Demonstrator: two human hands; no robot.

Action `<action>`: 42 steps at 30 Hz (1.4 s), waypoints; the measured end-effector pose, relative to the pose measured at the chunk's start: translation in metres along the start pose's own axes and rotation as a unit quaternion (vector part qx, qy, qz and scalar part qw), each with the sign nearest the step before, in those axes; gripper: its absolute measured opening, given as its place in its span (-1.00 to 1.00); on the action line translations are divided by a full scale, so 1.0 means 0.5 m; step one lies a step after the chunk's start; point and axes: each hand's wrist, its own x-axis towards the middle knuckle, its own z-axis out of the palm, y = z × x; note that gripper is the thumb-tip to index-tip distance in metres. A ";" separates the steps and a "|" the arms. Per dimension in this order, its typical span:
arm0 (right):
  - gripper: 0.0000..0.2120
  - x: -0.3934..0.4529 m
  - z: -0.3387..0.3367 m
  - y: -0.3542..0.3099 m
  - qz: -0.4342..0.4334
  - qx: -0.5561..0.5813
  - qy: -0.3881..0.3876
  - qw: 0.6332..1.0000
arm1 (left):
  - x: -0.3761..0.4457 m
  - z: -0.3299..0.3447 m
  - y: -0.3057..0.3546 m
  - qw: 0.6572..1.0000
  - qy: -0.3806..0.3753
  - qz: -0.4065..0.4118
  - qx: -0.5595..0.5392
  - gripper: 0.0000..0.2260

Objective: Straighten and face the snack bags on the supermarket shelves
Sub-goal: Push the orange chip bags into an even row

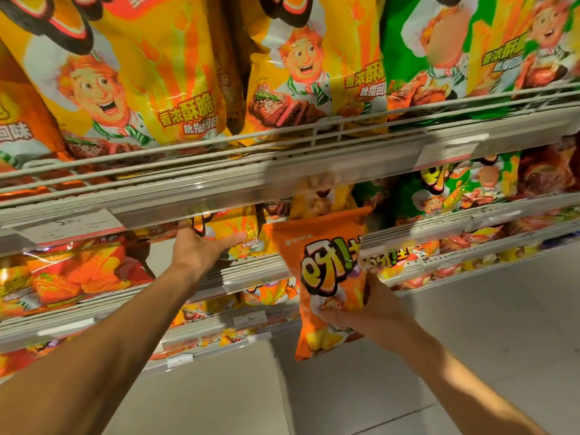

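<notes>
Now the right hand [367, 312] grips the crinkly orange foil snack bag [329, 277] by its lower half, long axis upright, just right of the open left hand [201, 249], which reaches into the yellow bags' shelf slot [244, 237].

On the big yellow bag [131, 86] I could read "香浓酥脆" with "吮指回味" beneath it, and the same "香浓酥脆" on the green bag [489, 48]. The orange bag [329, 265] showed a large "呀!". A shelf price tag [67, 226] read "5", the rest blurred.
</notes>
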 end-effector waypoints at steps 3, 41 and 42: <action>0.05 0.017 0.021 -0.003 0.003 -0.011 -0.013 1.000 | 0.011 -0.008 -0.006 1.000 -0.005 -0.004 -0.014 -0.49; -0.26 0.055 0.445 -0.371 -0.067 -0.053 0.068 0.994 | -0.130 -0.396 -0.277 0.770 -0.016 0.228 0.596 -0.31; -0.35 0.068 0.444 -0.378 -0.078 -0.051 0.077 0.993 | -0.132 -0.394 -0.274 0.766 -0.014 0.227 0.601 -0.30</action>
